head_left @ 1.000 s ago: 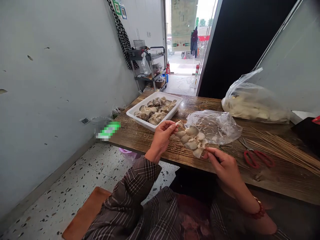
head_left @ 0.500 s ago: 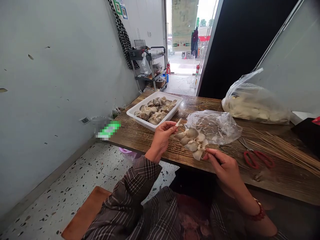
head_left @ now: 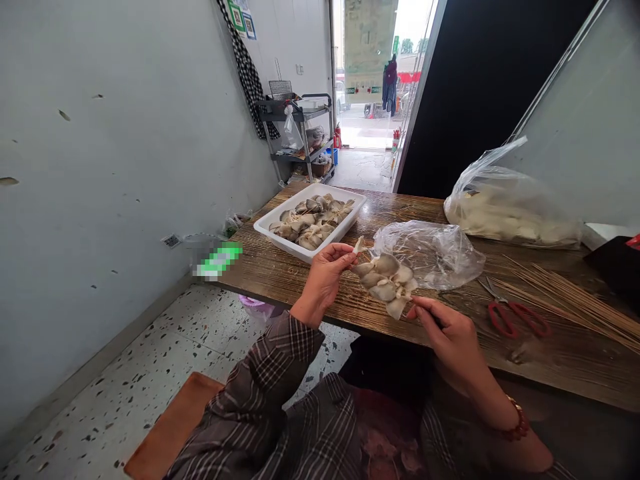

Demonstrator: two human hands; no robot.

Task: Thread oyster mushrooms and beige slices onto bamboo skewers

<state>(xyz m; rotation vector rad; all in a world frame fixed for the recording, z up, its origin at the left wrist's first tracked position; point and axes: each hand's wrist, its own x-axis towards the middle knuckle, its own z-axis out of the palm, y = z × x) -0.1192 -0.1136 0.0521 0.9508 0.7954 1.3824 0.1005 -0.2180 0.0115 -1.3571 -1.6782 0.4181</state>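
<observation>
Prob mid-job: tray point(head_left: 291, 249) nr worktop's point(head_left: 260, 270) far L corner stocked, L hand point(head_left: 324, 275) clamped on mushroom pc point(head_left: 359, 245), R hand point(head_left: 447, 328) pinching cluster point(head_left: 385, 283) end, sticks point(head_left: 580, 301) bare.

The fingers point(head_left: 434, 306) of the right hand point(head_left: 453, 337) hide the pinched end of the mushroom cluster point(head_left: 384, 279). Thin sticks point(head_left: 575, 297) and a black object point(head_left: 613, 268) run off the right edge. At left, a green patch point(head_left: 221, 257) is pixelated; the far-right bag point(head_left: 517, 210) (cloudy plastic) blurs its contents.
</observation>
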